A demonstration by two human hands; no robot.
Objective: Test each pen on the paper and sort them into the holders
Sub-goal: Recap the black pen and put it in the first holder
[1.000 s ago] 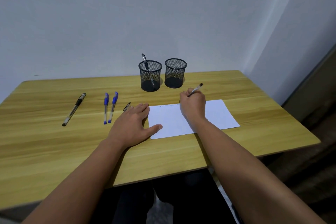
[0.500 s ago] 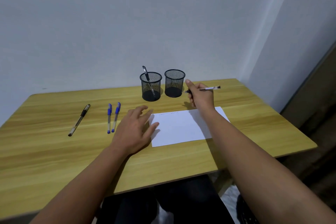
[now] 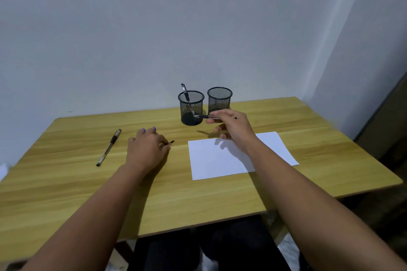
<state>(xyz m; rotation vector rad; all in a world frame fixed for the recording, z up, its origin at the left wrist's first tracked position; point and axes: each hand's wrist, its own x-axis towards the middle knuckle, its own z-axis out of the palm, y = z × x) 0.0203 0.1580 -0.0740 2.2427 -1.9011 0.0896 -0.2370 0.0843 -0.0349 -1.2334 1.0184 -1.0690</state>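
While the right hand [image 3: 233,126] hangs above the table just right of frame centre, these lines apply.

Held pen: the pen [image 3: 211,117] lies nearly level in the air, pinched between thumb and fingers, its dark end in front of the left holder's base.
Right hand: fingers curled round the pen, raised over the paper's upper edge, in front of the right holder.
Left holder [image 3: 191,108]: black mesh, centre of frame, one pen [image 3: 185,93] leaning inside.
Right holder [image 3: 219,100]: black mesh, just beside the first; no pen shows above its rim.
Paper [image 3: 240,156]: white sheet, right of centre, flat on the table.
Left hand [image 3: 147,149]: palm down left of the paper, fingers bent over a dark pen tip [image 3: 170,143]; two blue pen caps [image 3: 149,129] show past its fingers.
Loose pen [image 3: 109,147]: black, lying alone at left.
Table [image 3: 66,182]: light wood, against a pale wall.
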